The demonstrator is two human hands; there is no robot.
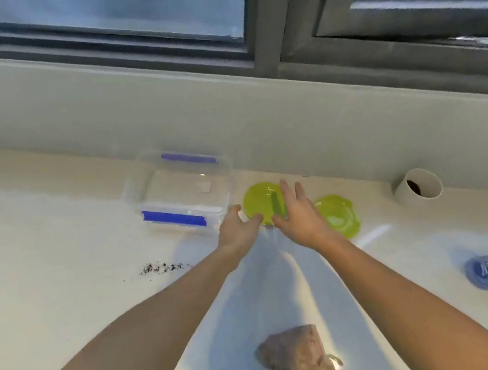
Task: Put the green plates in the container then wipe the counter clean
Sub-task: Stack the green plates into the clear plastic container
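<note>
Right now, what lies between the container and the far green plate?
In the head view, the near green plate lies between the container and the far green plate, with the left hand and right hand on it.

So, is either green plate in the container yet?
No, both plates lie on the counter right of the container, which holds none.
</note>
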